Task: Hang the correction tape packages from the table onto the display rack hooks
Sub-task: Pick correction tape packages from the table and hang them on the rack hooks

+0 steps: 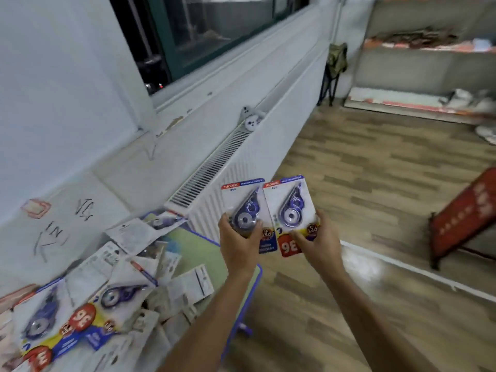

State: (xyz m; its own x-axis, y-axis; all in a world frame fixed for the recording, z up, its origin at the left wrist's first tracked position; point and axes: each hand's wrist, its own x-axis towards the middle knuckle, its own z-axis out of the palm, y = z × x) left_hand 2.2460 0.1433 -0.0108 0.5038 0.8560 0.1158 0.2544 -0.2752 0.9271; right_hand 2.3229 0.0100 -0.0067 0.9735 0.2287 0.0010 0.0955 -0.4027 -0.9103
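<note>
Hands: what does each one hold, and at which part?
Left hand grips one correction tape package by its lower end; right hand grips a second package likewise.

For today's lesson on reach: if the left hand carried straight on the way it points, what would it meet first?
Probably the white radiator under the window: the left hand, holding a correction tape package, points up and away toward it. Depth is unclear.

Left of the left hand [239, 241], the pile of correction tape packages [88, 299] blurs and runs off frame; small print there is unreadable.
</note>
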